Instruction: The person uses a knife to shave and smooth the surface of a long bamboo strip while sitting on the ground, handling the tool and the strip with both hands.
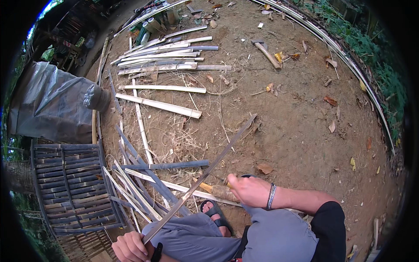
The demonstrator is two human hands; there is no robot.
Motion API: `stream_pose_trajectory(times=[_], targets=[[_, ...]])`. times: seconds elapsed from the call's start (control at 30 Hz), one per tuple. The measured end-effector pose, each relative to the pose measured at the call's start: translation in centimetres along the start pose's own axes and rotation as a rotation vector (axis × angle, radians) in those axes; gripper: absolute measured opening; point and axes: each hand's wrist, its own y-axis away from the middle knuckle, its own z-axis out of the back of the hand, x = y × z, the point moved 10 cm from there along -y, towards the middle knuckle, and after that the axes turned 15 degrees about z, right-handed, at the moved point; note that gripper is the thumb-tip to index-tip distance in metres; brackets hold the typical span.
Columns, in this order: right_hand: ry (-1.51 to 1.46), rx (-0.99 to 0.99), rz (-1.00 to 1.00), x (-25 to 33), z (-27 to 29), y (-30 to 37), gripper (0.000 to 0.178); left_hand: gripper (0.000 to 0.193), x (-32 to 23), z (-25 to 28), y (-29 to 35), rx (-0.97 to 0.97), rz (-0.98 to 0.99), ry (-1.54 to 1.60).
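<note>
Grey trousers (266, 238) fill the bottom of the view, with a sandalled foot (214, 214) planted on the dirt (297, 131) between the knees. Down at the lower edge the left hand (130, 247) is closed tight around the near end of a long thin bamboo strip (205, 174), which runs up and to the right, its far tip ending out over the bare ground. Right hand (247, 190) is curled shut on what looks like a knife handle (220, 191), pressed against the strip about halfway along; the blade itself can't really be made out. A beaded band (271, 196) is worn on that wrist.

Just left of the foot, a loose pile of split slats (148, 183) is crossed over each other, touching the strip's lower part. Further left a woven bamboo panel (72, 187) is lying flat, and a grey plastic sheet (52, 105) is bundled beyond it. More pale slats (161, 59) are laid out near the top, and a hatchet (265, 52) is left lying well apart on the dirt to their right.
</note>
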Motion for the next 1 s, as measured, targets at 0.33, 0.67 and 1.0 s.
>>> stream_pose_trajectory(times=[0.33, 0.67, 1.0], targets=[[0.165, 0.013, 0.068, 2.5, 0.2, 0.8, 0.018, 0.052, 0.3, -1.6, 0.4, 0.095, -0.007, -0.029], [0.131, 0.058, 0.016, 2.3, 0.8, 0.7, 0.021, 0.052, 0.5, -1.7, 1.0, 0.111, 0.023, -0.063], [0.215, -0.106, -0.062, -1.8, 0.4, 1.3, 0.02, 0.049, 0.2, -1.0, 1.0, 0.091, 0.03, -0.054]])
